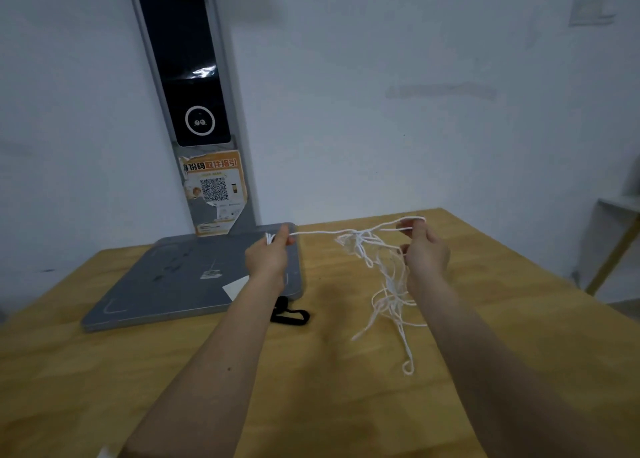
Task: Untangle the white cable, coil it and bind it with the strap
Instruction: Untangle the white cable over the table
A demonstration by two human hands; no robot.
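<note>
A thin white cable (360, 246) hangs in a tangle above the wooden table (346, 371). One taut strand runs from the knot to my left hand (268, 257), which pinches it, with a few short loops sticking out behind the fingers. My right hand (424, 250) is raised to the right of the knot and pinches a loop of the cable between thumb and fingers. Loose strands dangle from the knot down to the table top. The black strap (292, 315) lies on the table, partly hidden under my left forearm.
A grey scale-like platform (166, 284) with a tall column (194, 111), dark screen and an orange QR sticker stands at the table's far left against the white wall. A yellow-legged stand (613, 246) is beyond the table's right edge.
</note>
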